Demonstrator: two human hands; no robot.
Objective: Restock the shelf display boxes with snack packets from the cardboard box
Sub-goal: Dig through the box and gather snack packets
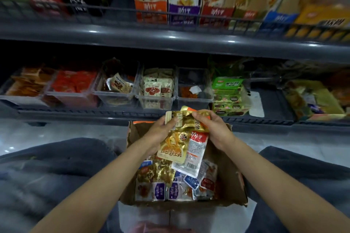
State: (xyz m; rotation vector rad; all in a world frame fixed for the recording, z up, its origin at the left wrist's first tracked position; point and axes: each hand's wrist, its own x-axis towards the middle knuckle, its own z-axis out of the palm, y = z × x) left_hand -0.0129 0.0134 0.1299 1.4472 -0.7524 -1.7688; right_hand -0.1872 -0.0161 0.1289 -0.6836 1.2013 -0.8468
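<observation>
Gripping a bunch of snack packets [176,143] at its top edge, the left hand [161,130] and right hand [214,128] are curling their fingers round it. The bunch is hanging just above the open cardboard box [233,176], which is holding more loose packets [161,191]. Beyond, clear bins [157,98] are sitting on the lower shelf [75,113] and display boxes [151,11] are standing on the upper shelf [113,34].
</observation>
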